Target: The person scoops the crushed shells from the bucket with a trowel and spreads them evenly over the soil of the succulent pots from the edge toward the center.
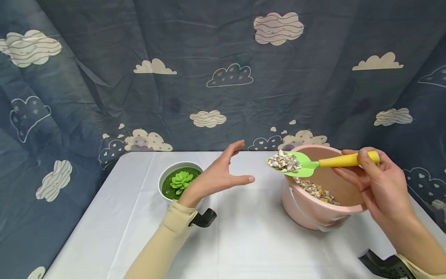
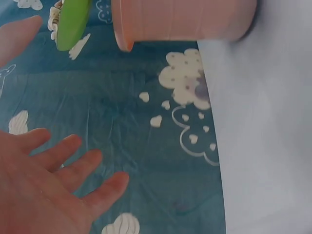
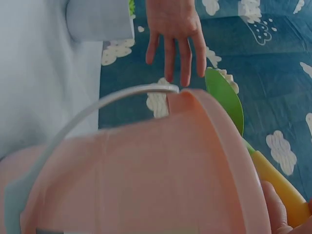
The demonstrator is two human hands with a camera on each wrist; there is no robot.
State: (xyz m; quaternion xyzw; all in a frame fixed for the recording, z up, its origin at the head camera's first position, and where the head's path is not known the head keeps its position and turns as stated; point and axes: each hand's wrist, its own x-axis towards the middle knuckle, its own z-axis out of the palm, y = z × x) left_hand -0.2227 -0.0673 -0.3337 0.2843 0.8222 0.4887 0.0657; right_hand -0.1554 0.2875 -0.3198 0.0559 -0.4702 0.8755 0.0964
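My right hand (image 1: 386, 186) grips the yellow handle of a small green trowel (image 1: 308, 166), held level over the rim of a pink bucket (image 1: 306, 209). A heap of pale pebbles (image 1: 285, 162) lies on the trowel's blade, and more stones (image 1: 317, 191) show inside the bucket. Mid-table, my left hand (image 1: 217, 174) is raised with its fingers and thumb spread, holding nothing. Its palm faces the trowel tip across a gap. In the left wrist view the spread fingers (image 2: 80, 168) stand apart below the green blade (image 2: 73, 22).
Behind my left wrist stands a white pot (image 1: 162, 176) with a green succulent (image 1: 182, 181) on mossy filling. The bucket's pale handle (image 3: 73, 122) hangs down its near side. A white cloth covers the table (image 1: 244, 240), and a dark blue cloud-print curtain (image 1: 195, 46) rises behind it.
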